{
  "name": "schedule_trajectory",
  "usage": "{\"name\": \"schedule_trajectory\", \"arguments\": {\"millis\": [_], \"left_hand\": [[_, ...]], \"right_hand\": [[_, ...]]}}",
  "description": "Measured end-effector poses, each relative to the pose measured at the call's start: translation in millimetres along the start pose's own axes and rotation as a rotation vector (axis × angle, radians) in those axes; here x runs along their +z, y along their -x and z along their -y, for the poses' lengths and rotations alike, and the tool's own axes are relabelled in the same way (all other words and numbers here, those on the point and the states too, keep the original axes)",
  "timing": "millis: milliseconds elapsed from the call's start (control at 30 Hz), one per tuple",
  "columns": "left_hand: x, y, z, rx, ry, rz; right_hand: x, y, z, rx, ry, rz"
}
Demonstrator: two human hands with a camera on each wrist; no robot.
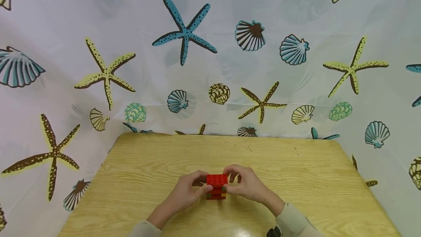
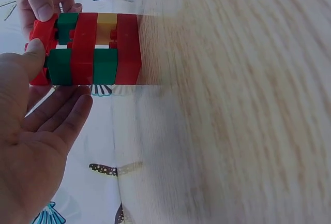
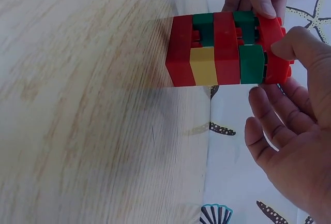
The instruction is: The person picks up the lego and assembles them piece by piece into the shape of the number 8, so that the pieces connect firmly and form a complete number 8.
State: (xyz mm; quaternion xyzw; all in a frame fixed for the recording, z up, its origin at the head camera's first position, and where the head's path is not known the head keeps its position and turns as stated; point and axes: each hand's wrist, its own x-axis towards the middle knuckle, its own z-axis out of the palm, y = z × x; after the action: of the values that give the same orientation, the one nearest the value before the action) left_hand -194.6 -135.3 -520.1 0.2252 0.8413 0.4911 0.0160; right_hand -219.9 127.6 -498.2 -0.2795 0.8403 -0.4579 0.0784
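Observation:
A tower of toy building bricks stands upright on the table, with both hands at its top. Its top red brick (image 1: 217, 180) is pinched at one end by the left hand (image 1: 185, 191) and at the other by the right hand (image 1: 246, 184). This brick looks slightly tilted in the wrist views, with a narrow gap over the green brick (image 3: 252, 63) below it. Two green bricks make the upper gap layer, above a middle red brick (image 2: 84, 48). Lower down, a green brick (image 2: 105, 66) and a yellow brick (image 3: 202, 68) rest on the bottom red brick (image 2: 128, 48).
The wooden table (image 1: 158, 153) has a light grain and a few dark marks towards its back. A white curtain (image 1: 210, 65) printed with starfish and shells surrounds it at the back and both sides. A dark object (image 1: 273, 232) shows beside the right sleeve.

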Motion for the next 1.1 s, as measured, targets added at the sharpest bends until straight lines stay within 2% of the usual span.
{"name": "schedule_trajectory", "arguments": {"millis": [133, 333, 467, 667, 900, 1100], "left_hand": [[1.0, 0.2, 2.3, 0.009, 0.006, 0.002], [-0.4, -0.2, 3.1, -0.025, 0.024, 0.011], [-1.5, -0.2, 3.4, -0.012, 0.008, 0.022], [-1.4, -1.1, 5.6, -0.004, -0.024, 0.027], [-0.5, -0.3, 9.2, 0.039, -0.029, 0.032], [1.2, -1.2, 9.8, 0.024, -0.048, 0.012]], "right_hand": [[-0.2, 0.4, 1.0, 0.010, 0.000, 0.003], [0.5, 1.2, -0.3, 0.032, -0.026, -0.001], [1.7, 2.3, -1.2, 0.045, -0.047, -0.004], [3.0, 4.0, -0.8, 0.028, -0.051, -0.026], [7.2, 7.2, -1.2, 0.022, -0.087, -0.022], [7.4, 7.1, -2.5, -0.006, -0.072, -0.032]]}}
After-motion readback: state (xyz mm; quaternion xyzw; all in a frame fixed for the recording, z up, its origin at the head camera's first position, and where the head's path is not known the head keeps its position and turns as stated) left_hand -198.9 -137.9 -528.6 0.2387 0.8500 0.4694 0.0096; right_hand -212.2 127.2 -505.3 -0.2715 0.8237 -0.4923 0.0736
